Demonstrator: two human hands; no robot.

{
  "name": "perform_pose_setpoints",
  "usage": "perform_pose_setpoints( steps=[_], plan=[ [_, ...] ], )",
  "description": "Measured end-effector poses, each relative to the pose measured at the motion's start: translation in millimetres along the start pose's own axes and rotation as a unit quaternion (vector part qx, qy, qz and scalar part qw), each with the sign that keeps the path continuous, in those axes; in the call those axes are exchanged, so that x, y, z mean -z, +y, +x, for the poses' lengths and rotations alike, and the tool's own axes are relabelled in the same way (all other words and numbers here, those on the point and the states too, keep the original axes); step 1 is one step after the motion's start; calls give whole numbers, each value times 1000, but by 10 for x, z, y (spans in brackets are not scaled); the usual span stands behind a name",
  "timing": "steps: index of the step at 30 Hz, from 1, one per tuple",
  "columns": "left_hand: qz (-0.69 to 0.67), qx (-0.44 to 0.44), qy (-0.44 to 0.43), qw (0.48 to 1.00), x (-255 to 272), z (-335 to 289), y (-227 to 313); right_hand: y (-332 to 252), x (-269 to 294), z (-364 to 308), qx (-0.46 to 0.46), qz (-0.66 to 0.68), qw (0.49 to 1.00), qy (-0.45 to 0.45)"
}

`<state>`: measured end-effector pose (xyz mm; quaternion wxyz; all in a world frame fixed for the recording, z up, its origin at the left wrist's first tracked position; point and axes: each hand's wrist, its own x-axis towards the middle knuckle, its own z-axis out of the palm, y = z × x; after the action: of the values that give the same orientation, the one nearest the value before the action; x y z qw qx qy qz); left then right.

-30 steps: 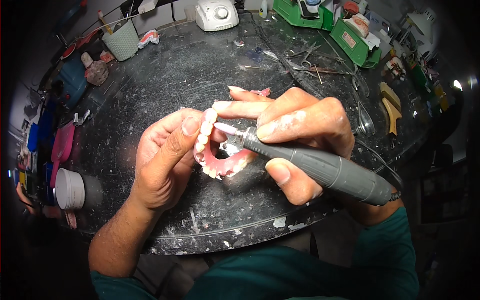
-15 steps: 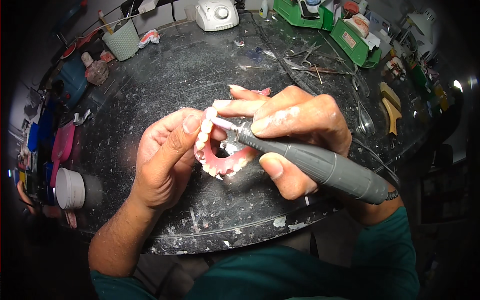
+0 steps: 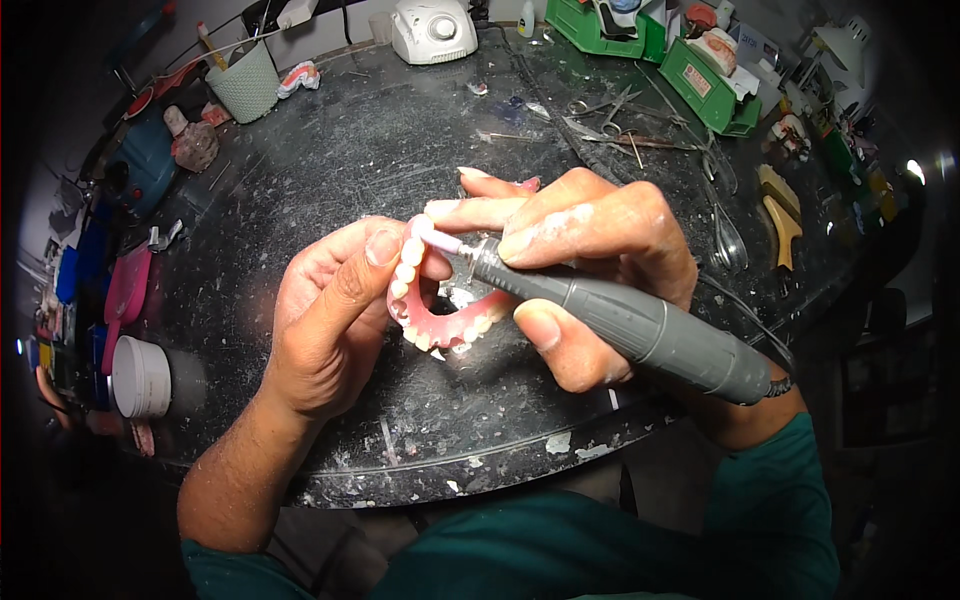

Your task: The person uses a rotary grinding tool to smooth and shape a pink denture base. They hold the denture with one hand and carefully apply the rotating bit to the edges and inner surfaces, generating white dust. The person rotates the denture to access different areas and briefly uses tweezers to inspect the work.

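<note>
Left hand (image 3: 335,310): pinches one end of the pink denture (image 3: 437,326)
Right hand (image 3: 610,240): grips the gray drill (image 3: 650,335), its tip (image 3: 443,241) at that same end
Table (image 3: 350,140): black, beneath both

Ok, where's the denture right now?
In the head view, the denture is just left of centre, held in the left hand, with the grey handpiece in the right hand close on its right.

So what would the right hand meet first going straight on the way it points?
Probably the pink denture in the left hand; the tool bit seems to touch it, though depth is unclear.
</note>
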<state>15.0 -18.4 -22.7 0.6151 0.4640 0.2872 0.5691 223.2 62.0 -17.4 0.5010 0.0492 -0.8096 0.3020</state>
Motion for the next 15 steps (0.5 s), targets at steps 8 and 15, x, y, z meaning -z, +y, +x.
perform_pose_setpoints(
  steps=[8,15],
  plan=[
    [-13,42,23,999,-40,6,2,32,40,54,40,-63,997,4],
    [14,74,27,997,-87,23,-31,3,10,85,20,-146,989,-1]
  ],
)
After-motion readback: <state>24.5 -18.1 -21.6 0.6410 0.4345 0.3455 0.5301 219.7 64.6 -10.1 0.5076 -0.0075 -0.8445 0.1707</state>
